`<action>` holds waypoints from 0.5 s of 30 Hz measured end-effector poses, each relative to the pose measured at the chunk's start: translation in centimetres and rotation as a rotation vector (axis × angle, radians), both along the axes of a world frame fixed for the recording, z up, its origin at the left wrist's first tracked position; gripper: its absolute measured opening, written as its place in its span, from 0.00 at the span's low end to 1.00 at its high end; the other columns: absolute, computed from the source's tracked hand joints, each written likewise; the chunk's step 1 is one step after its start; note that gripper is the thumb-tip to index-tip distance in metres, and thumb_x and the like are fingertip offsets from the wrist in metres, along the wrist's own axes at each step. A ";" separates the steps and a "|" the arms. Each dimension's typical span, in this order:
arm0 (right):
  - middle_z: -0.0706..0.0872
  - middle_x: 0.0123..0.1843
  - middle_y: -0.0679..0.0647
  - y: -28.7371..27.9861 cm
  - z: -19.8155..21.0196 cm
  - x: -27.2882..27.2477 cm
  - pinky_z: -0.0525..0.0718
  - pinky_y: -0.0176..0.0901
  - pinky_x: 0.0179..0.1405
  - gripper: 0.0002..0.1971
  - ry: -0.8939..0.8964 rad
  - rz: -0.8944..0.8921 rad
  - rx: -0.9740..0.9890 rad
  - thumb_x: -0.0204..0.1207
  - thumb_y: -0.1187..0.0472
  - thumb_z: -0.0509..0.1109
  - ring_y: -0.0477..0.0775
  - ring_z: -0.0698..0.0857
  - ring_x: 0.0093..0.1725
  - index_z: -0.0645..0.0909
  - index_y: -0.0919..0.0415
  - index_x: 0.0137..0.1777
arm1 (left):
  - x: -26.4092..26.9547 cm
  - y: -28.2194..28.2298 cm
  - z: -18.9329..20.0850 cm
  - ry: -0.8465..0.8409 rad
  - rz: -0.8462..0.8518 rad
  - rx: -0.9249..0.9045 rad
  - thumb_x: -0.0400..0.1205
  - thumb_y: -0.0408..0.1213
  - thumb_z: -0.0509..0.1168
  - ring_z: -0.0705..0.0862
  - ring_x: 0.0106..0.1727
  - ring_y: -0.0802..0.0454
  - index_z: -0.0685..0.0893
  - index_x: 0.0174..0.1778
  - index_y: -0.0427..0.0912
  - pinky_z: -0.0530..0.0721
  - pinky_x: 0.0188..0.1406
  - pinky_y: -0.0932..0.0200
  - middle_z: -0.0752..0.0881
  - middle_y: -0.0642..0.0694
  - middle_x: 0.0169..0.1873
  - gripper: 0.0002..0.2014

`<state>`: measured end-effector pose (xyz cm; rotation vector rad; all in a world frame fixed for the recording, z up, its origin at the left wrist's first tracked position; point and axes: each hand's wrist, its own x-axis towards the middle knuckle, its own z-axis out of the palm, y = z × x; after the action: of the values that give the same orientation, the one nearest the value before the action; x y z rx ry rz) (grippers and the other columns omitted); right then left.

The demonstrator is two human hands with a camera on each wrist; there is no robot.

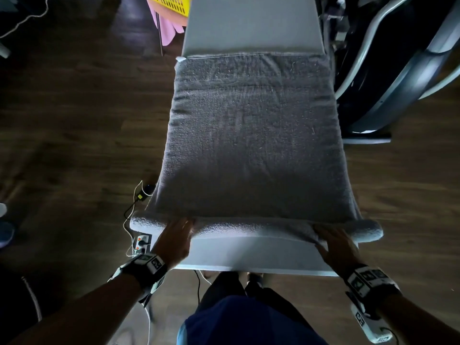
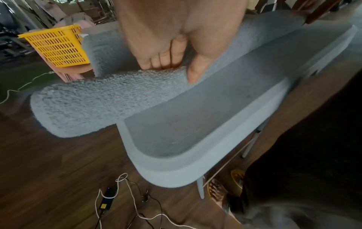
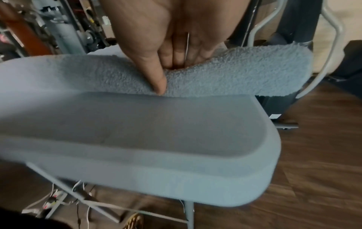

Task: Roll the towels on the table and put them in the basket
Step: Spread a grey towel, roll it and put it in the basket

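Observation:
A grey towel (image 1: pixel 249 135) lies spread along the white table (image 1: pixel 251 28), and its near edge is turned into a thin roll (image 1: pixel 249 226) that overhangs both table sides. My left hand (image 1: pixel 178 235) grips the roll's left part, fingers over the top and thumb on the near side (image 2: pixel 176 72). My right hand (image 1: pixel 333 242) grips the right part of the roll (image 3: pixel 235 74) the same way (image 3: pixel 169 75). The yellow basket (image 1: pixel 171 5) stands beyond the table's far left corner, also seen in the left wrist view (image 2: pixel 56 48).
A pink cloth (image 1: pixel 169 31) hangs under the basket. An exercise machine frame (image 1: pixel 398 70) stands close on the table's right. A power strip and cables (image 1: pixel 142 242) lie on the wood floor at the near left. A bare strip of table (image 3: pixel 156 124) lies between the roll and me.

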<state>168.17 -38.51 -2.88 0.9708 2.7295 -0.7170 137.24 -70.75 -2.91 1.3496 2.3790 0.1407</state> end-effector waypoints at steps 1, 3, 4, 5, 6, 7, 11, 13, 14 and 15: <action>0.87 0.55 0.58 0.4 -0.4 -0.2 0.84 0.57 0.54 0.23 0.008 -0.003 0.004 0.63 0.71 0.79 0.66 0.84 0.54 0.86 0.60 0.60 | -0.2 0.0 0.0 -0.015 0.014 -0.005 0.66 0.22 0.71 0.83 0.51 0.37 0.82 0.59 0.36 0.86 0.53 0.45 0.85 0.40 0.50 0.24; 0.88 0.55 0.58 0.9 -0.2 -1.5 0.83 0.57 0.53 0.19 -0.032 -0.069 -0.005 0.68 0.72 0.75 0.67 0.84 0.54 0.87 0.58 0.59 | -0.7 0.2 0.0 -0.057 0.091 -0.032 0.69 0.19 0.67 0.84 0.50 0.38 0.83 0.60 0.38 0.85 0.47 0.49 0.86 0.41 0.49 0.23; 0.87 0.55 0.59 1.0 0.2 -2.2 0.82 0.57 0.54 0.17 -0.068 -0.089 0.000 0.70 0.72 0.73 0.68 0.83 0.55 0.87 0.58 0.58 | -0.9 0.7 0.2 -0.074 0.134 -0.043 0.72 0.20 0.65 0.84 0.51 0.38 0.84 0.61 0.40 0.84 0.47 0.50 0.86 0.41 0.49 0.22; 0.87 0.55 0.60 1.1 0.4 -2.6 0.81 0.56 0.54 0.16 -0.102 -0.080 0.011 0.71 0.71 0.72 0.68 0.83 0.56 0.88 0.60 0.58 | -1.1 1.2 0.5 -0.082 0.159 -0.058 0.73 0.21 0.63 0.83 0.52 0.39 0.84 0.60 0.41 0.82 0.47 0.50 0.86 0.41 0.49 0.20; 0.88 0.55 0.62 1.1 0.8 -2.8 0.81 0.56 0.54 0.15 -0.125 -0.052 0.025 0.70 0.71 0.73 0.69 0.83 0.55 0.88 0.62 0.57 | -1.1 1.6 1.0 -0.086 0.169 -0.088 0.74 0.22 0.62 0.82 0.52 0.38 0.83 0.57 0.41 0.81 0.46 0.50 0.86 0.41 0.49 0.18; 0.88 0.53 0.63 1.0 1.0 -2.6 0.81 0.57 0.53 0.15 -0.141 -0.004 0.032 0.69 0.72 0.74 0.70 0.83 0.54 0.89 0.63 0.55 | -1.0 2.0 1.2 -0.083 0.164 -0.111 0.74 0.23 0.60 0.81 0.53 0.38 0.83 0.54 0.41 0.79 0.44 0.50 0.85 0.41 0.49 0.16; 0.87 0.58 0.63 1.1 0.4 -0.3 0.81 0.59 0.60 0.17 -0.231 0.078 -0.021 0.71 0.72 0.71 0.69 0.82 0.58 0.86 0.62 0.60 | -0.6 1.7 2.1 -0.124 0.068 -0.255 0.75 0.24 0.59 0.82 0.51 0.40 0.80 0.48 0.41 0.78 0.42 0.51 0.85 0.41 0.46 0.11; 0.86 0.59 0.64 1.1 0.4 -0.1 0.80 0.58 0.60 0.18 -0.230 0.114 -0.030 0.71 0.73 0.69 0.69 0.82 0.58 0.85 0.63 0.61 | -0.9 1.5 1.9 -0.167 0.047 -0.295 0.77 0.25 0.59 0.84 0.48 0.41 0.79 0.46 0.42 0.79 0.43 0.51 0.86 0.41 0.43 0.09; 0.86 0.57 0.63 1.2 0.8 -0.6 0.80 0.56 0.58 0.17 -0.245 0.116 -0.025 0.71 0.74 0.68 0.68 0.82 0.57 0.85 0.64 0.59 | -1.3 1.7 1.8 -0.197 0.049 -0.307 0.78 0.25 0.59 0.85 0.48 0.40 0.79 0.45 0.42 0.79 0.45 0.50 0.86 0.40 0.43 0.08; 0.86 0.56 0.62 1.3 1.0 -1.2 0.79 0.52 0.56 0.15 -0.272 0.104 -0.041 0.72 0.73 0.66 0.67 0.83 0.56 0.85 0.64 0.57 | -1.8 2.2 1.7 -0.215 0.060 -0.311 0.79 0.26 0.60 0.85 0.50 0.38 0.80 0.46 0.39 0.78 0.47 0.49 0.87 0.38 0.44 0.06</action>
<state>166.97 -37.21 -1.84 0.8413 2.4974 -0.5739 135.47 -68.52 -1.22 1.0632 2.1554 -0.0639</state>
